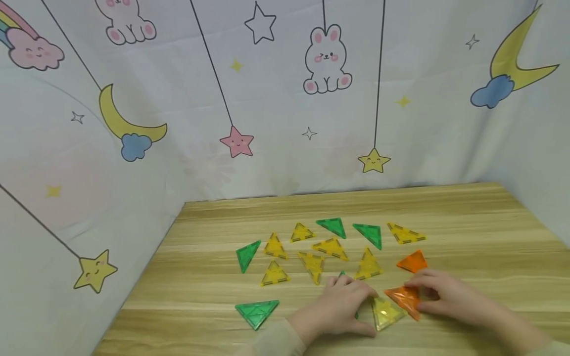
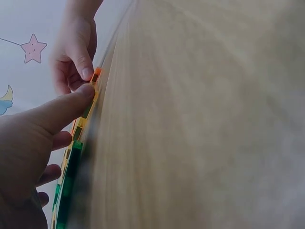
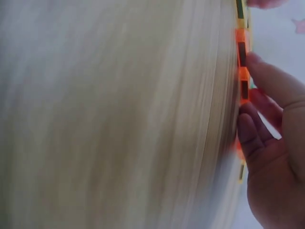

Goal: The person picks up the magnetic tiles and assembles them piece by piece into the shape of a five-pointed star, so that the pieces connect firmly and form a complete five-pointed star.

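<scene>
In the head view, a clear yellow triangular magnetic tile (image 1: 385,313) lies flat near the front of the table. My left hand (image 1: 340,305) pinches its left side between thumb and forefinger. Against its right side lies an orange triangular magnetic tile (image 1: 404,299), gripped by my right hand (image 1: 451,298) along its right edge. The left wrist view shows my left thumb (image 2: 76,102) on the tile edges. A green tile (image 1: 342,273) is mostly hidden beneath my left hand. Just behind my right fingers sits another orange tile (image 1: 413,261).
Several yellow triangles, such as this yellow tile (image 1: 368,265), lie spread across the wooden table (image 1: 498,237) with green ones. One green tile (image 1: 257,313) is left of my left hand. A patterned cloth (image 1: 285,99) hangs behind the table.
</scene>
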A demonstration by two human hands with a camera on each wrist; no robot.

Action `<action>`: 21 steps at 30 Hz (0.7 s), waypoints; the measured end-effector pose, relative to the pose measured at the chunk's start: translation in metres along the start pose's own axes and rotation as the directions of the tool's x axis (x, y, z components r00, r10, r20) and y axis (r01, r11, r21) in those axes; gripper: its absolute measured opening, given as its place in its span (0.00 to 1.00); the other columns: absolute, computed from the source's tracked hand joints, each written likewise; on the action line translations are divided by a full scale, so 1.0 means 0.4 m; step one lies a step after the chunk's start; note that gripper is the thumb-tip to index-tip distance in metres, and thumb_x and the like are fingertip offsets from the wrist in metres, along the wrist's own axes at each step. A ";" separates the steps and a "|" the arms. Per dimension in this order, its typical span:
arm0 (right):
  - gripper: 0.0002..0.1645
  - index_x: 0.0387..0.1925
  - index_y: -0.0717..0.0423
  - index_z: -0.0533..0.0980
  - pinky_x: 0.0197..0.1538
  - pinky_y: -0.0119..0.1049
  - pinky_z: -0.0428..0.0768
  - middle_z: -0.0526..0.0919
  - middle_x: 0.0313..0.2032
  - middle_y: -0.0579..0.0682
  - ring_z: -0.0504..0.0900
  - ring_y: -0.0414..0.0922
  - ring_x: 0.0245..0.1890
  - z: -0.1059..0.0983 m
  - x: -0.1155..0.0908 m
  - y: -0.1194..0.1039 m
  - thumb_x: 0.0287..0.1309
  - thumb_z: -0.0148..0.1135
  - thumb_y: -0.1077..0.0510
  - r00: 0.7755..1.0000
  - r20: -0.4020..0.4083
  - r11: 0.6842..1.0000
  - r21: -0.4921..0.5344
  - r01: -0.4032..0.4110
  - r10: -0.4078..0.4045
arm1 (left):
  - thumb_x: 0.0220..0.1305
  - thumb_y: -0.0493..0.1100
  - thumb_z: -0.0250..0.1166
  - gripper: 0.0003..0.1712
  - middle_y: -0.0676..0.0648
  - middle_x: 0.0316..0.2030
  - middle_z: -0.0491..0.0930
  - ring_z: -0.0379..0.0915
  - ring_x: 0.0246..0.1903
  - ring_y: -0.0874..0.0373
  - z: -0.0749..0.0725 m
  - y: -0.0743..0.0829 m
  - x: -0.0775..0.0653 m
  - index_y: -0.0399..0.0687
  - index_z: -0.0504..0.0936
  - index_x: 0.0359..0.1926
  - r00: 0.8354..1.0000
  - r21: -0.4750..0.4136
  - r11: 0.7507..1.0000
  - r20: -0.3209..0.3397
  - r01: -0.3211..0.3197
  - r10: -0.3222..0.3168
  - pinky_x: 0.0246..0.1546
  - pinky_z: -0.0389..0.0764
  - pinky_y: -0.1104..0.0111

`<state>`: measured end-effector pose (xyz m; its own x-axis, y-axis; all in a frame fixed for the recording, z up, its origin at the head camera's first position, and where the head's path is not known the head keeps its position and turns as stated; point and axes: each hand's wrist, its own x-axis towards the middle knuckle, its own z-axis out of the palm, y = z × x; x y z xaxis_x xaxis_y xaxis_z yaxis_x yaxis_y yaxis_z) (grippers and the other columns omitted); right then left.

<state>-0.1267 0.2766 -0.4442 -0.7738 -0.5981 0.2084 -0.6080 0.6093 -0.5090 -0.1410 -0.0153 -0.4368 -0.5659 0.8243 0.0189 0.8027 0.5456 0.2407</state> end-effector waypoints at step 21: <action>0.26 0.50 0.57 0.77 0.33 0.31 0.70 0.74 0.41 0.43 0.68 0.33 0.34 0.001 0.021 0.002 0.52 0.67 0.47 0.988 -0.063 0.990 0.021 -0.141 0.142 | 0.57 0.62 0.64 0.27 0.70 0.55 0.69 0.60 0.55 0.65 0.002 -0.009 -0.006 0.66 0.73 0.57 1.000 -0.051 0.999 0.015 0.016 -0.015 0.56 0.55 0.58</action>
<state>-0.1335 0.2720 -0.4431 -0.8617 -0.4719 0.1863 -0.4893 0.6760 -0.5509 -0.1423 -0.0190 -0.4385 -0.5750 0.8182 0.0008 0.7831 0.5501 0.2901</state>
